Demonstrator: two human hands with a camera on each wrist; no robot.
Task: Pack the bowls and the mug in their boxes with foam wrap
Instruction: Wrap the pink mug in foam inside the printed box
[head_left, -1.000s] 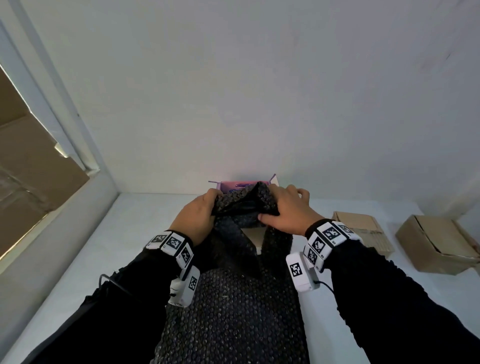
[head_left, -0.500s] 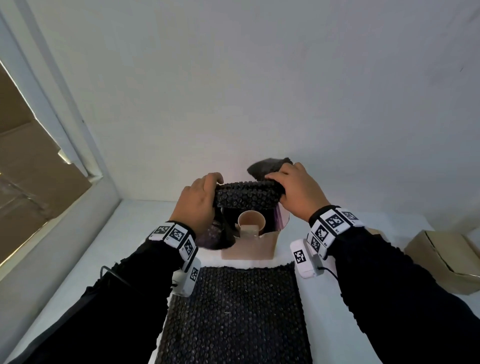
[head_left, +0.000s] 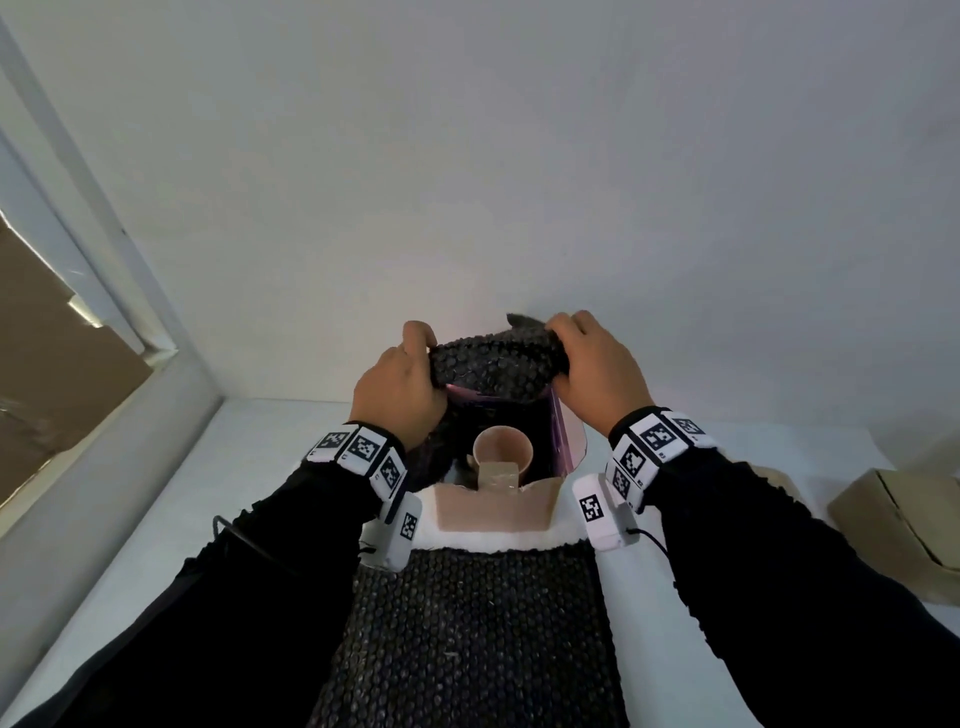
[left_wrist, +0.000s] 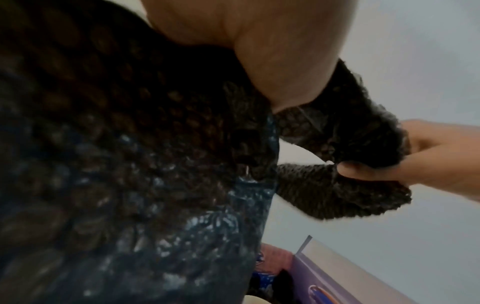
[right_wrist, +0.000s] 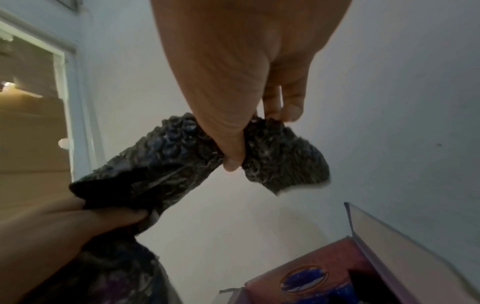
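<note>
A black bubble foam wrap (head_left: 493, 371) is stretched between my two hands, lifted above an open purple box (head_left: 563, 441). My left hand (head_left: 402, 384) grips its left end and my right hand (head_left: 592, 364) pinches its right end. In the right wrist view the thumb and fingers of my right hand (right_wrist: 249, 131) clamp the wrap (right_wrist: 161, 164); in the left wrist view my left hand (left_wrist: 259, 61) holds the wrap (left_wrist: 130, 164). A beige mug (head_left: 503, 453) stands upright inside the box, under the wrap. A second black foam sheet (head_left: 467, 634) lies flat on the table before the box.
The box's front flap (head_left: 493, 506) lies folded down toward me. Two brown cardboard boxes (head_left: 904, 525) (head_left: 774, 483) sit on the white table at the right. A wall stands just behind the purple box, and a window frame (head_left: 104, 291) runs along the left.
Both hands have lifted the wrap up off the box, uncovering the mug inside. The wrap's near part no longer drapes over the front flap.
</note>
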